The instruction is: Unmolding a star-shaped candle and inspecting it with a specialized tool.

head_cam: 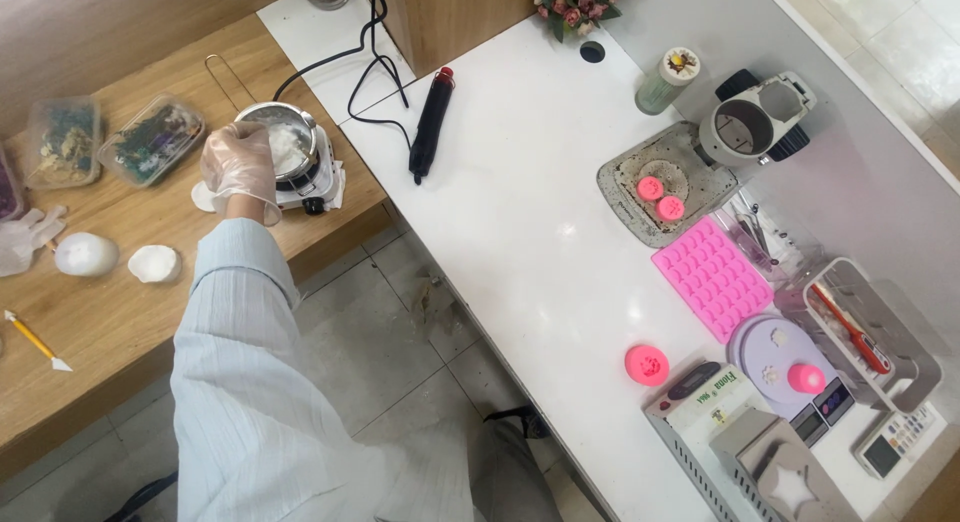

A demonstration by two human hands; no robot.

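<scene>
My left hand [238, 164], in a thin clear glove, reaches out on a pale striped sleeve to the left rim of a small metal pot [296, 132]. The pot holds a white, wax-like mass and stands on a small white hot plate [318, 185] on the wooden bench [110, 312]. My fingers are curled over the pot's edge; I cannot tell whether they hold anything. A wire handle [222, 74] sticks out behind the pot. My right hand is out of view.
Two plastic boxes of dried flowers [150, 137] and white lumps [85, 254] lie left of the pot. On the white table [540, 242] are a black wand-shaped tool [430, 122], a pink silicone mould [715, 274], a round pink mould [648, 365] and a grey tray [625, 172].
</scene>
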